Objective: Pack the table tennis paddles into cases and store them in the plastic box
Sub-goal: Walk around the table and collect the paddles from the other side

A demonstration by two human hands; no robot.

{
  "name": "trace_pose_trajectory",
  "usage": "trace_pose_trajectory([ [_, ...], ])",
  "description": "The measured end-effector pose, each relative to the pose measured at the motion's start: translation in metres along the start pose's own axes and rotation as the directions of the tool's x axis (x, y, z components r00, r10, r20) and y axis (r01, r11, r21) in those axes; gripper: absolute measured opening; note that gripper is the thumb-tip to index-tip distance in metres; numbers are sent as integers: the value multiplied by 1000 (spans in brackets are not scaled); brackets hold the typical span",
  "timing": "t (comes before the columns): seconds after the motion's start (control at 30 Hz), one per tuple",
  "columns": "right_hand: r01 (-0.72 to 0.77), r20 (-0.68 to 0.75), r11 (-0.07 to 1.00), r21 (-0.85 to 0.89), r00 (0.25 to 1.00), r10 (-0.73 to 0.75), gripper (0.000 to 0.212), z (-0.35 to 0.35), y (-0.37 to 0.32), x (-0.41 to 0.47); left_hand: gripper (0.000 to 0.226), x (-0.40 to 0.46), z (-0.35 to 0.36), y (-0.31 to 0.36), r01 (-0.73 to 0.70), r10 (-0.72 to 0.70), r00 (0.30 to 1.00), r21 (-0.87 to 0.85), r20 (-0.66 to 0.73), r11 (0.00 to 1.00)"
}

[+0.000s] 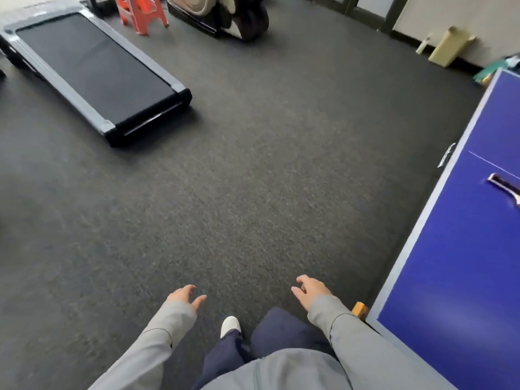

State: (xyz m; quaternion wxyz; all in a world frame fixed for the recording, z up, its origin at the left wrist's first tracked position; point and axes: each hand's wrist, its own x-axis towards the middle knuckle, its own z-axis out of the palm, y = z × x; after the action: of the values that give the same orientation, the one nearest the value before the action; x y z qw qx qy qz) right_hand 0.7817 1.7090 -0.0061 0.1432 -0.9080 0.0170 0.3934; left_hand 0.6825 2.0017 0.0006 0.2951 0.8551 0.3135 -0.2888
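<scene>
A blue table tennis table [461,249] fills the right edge of the view. On it, cut off by the frame's right border, lies the handle of a paddle [505,185]. My left hand [184,296] and my right hand [309,289] hang low over the dark floor, both empty with fingers loosely apart, in grey sleeves. My right hand is left of the table's near corner. No cases and no plastic box are in view.
A flat black treadmill [92,68] lies on the floor at upper left, with a red stool [140,12] and a massage chair [225,15] behind it. A cardboard piece [447,47] leans on the far wall. Dark carpet [253,178] spreads in the middle.
</scene>
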Motion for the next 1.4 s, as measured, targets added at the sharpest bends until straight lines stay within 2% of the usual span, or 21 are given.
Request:
trace_pose_trajectory([
  [0.27, -172, -6, 974, 149, 985, 175, 44, -33, -5, 49, 54, 85, -41, 84, -143, 117, 984, 206, 132, 968],
  [0.5, -274, -5, 902, 335, 956, 293, 43, -94, 6, 115, 52, 168, -72, 203, -247, 183, 962, 361, 202, 899],
  [0.77, -334, -39, 786, 520, 910, 412, 43, -177, 26, 165, 50, 227, -84, 350, -417, 333, 905, 394, 265, 819],
  [1.03, -412, 0, 657, 632, 847, 531, 45, -249, 35, 231, 49, 302, -92, 477, -506, 379, 853, 390, 359, 769],
  [1.2, -445, -1, 594, 671, 800, 600, 43, -312, 30, 283, 48, 366, -109, 572, -603, 456, 795, 438, 401, 667],
  [1.4, -434, -36, 535, 725, 752, 658, 43, -381, 29, 321, 50, 409, -114, 678, -688, 459, 723, 479, 516, 545],
])
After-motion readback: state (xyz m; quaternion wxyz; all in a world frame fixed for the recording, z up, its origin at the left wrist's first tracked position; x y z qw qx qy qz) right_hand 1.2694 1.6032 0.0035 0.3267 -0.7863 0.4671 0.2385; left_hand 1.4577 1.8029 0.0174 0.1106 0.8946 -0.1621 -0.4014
